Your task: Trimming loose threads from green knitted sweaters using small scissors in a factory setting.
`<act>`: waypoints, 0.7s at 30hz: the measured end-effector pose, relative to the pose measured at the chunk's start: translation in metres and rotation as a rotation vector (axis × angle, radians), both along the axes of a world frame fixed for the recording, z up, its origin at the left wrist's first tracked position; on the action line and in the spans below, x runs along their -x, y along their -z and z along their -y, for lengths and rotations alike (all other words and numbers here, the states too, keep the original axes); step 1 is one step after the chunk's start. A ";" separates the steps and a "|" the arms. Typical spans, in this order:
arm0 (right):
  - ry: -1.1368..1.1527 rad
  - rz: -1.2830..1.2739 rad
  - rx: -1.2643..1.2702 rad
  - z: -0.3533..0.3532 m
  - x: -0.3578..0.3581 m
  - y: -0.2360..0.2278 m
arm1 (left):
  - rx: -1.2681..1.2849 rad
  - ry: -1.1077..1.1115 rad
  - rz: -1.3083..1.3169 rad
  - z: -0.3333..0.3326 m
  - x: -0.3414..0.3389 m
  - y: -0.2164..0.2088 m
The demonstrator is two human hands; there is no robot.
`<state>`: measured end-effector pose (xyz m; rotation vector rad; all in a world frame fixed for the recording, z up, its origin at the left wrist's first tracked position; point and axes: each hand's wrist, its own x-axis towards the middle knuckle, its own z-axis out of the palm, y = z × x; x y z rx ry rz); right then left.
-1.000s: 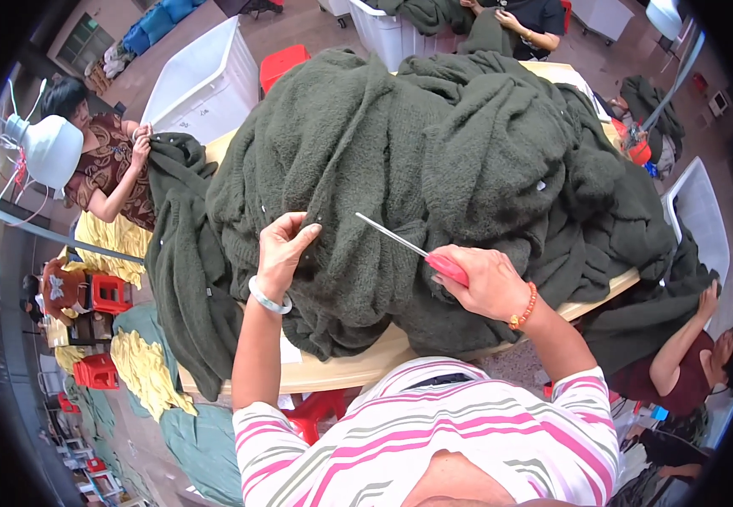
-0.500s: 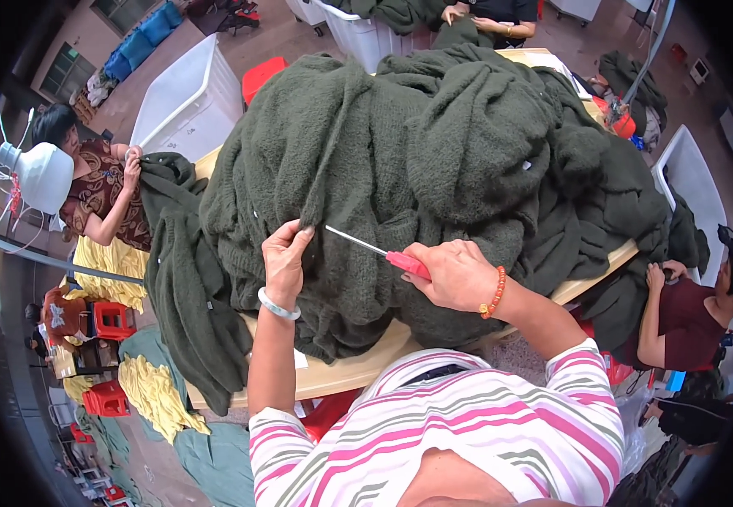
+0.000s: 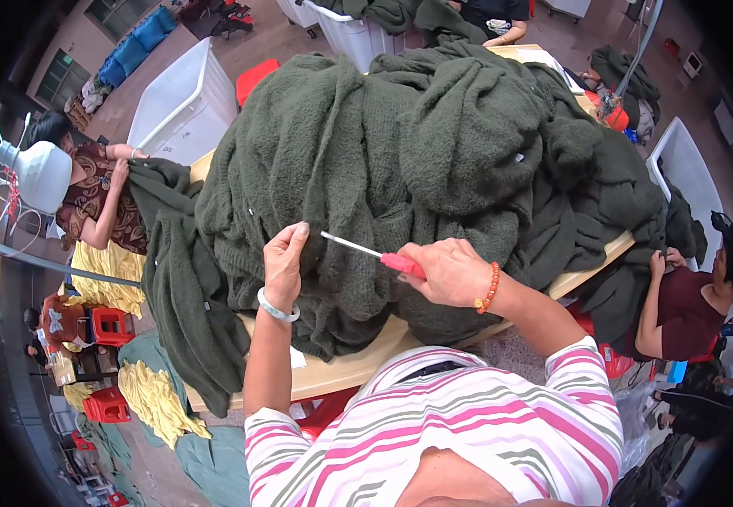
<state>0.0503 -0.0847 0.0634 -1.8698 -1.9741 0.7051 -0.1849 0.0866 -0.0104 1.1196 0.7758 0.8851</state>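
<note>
My right hand (image 3: 449,272) is closed round the pink handle of a tool with a thin metal shaft (image 3: 354,246). The shaft points left, and its tip ends a short way from my left fingertips; the tip's exact form is too small to tell. My left hand (image 3: 283,269) has thumb and forefinger pressed together in front of the pile; whatever is between them cannot be made out. Behind both hands rises a big heap of dark green fuzzy knit garments (image 3: 366,169), piled on a pale wooden table (image 3: 358,372).
On the left a person (image 3: 100,190) handles a dark green garment beside a white bin (image 3: 182,101). Another person (image 3: 679,308) holds green knit at the right, near a second white bin (image 3: 689,177). Yellow cloth (image 3: 157,401) lies at lower left. A white lamp (image 3: 41,177) hangs far left.
My head view has shifted slightly. The tool's tip stays near my left fingertips, which remain pinched. The person on the left has moved both hands along the garment.
</note>
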 end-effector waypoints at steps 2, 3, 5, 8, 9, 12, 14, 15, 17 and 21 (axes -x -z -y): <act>0.012 -0.001 -0.024 0.002 -0.002 0.003 | 0.031 -0.007 -0.075 0.004 0.012 0.002; 0.006 -0.013 -0.034 0.004 -0.004 0.002 | 0.058 -0.007 -0.149 0.007 0.017 0.002; -0.010 -0.038 -0.062 0.006 -0.005 0.004 | -0.074 -0.014 -0.184 0.025 0.012 -0.004; -0.028 -0.018 -0.063 0.007 -0.002 0.001 | -0.319 0.000 -0.357 0.027 0.023 0.013; -0.040 -0.016 -0.062 0.007 0.000 0.002 | -0.323 -0.015 -0.380 0.025 0.025 0.020; -0.032 0.030 -0.035 0.007 0.001 0.004 | -0.281 -0.043 -0.281 0.025 0.018 0.016; -0.117 0.123 0.107 0.008 0.004 0.000 | -0.050 0.011 -0.030 0.028 0.019 0.010; -0.127 0.121 0.126 0.010 0.005 -0.001 | -0.077 0.000 -0.019 0.028 0.017 0.011; -0.113 0.088 0.097 0.012 0.004 -0.006 | -0.049 0.014 0.006 0.031 0.018 0.006; -0.083 0.095 0.021 0.014 0.003 -0.004 | 0.025 0.032 0.120 0.032 0.017 0.011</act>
